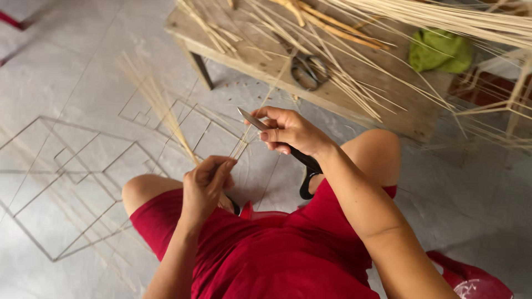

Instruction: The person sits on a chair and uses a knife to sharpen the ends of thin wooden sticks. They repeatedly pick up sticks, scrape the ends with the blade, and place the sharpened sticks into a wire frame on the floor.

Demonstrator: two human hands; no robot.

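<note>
My right hand (288,132) grips a knife (252,120) with a black handle and a grey blade that points up and left. My left hand (206,185) pinches the near ends of a bundle of thin pale bamboo strips (158,102) that fan out to the upper left over the floor. The blade tip lies against a strip just above my left fingers. Both hands are over my lap, above my red shorts (266,254) and bare knees.
A low wooden bench (388,105) stands ahead, strewn with more pale strips, scissors (307,72) and a green cloth (440,51). The grey tiled floor (66,166) has inlaid line patterns. A red object (471,279) lies at the lower right.
</note>
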